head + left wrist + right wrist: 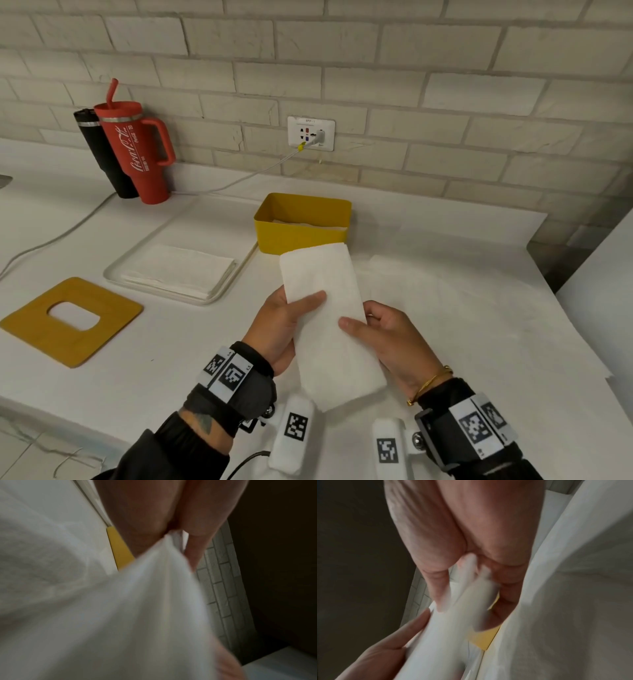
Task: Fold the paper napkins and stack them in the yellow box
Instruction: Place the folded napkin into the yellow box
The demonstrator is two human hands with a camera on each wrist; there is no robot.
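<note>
A folded white napkin (pixel 330 322) is held above the counter between both hands, a long narrow strip pointing toward the yellow box (pixel 301 224). My left hand (pixel 284 318) pinches its left edge, thumb on top. My right hand (pixel 383 329) pinches its right edge the same way. Both wrist views are blurred: the napkin (pixel 137 608) runs from the left hand's fingers, and the napkin (pixel 453 622) sits between thumb and fingers of the right hand. The yellow box stands open just beyond the napkin's far end, with white napkins lying inside. A stack of flat napkins (pixel 178 270) lies on a white tray (pixel 144 246) to the left.
The yellow lid with a cut-out (pixel 68 322) lies at the left on the white counter. A red tumbler (pixel 137 150) and a black bottle (pixel 99 154) stand at the back left. A white cable (pixel 239 178) runs from the wall socket (pixel 310 133) across the counter.
</note>
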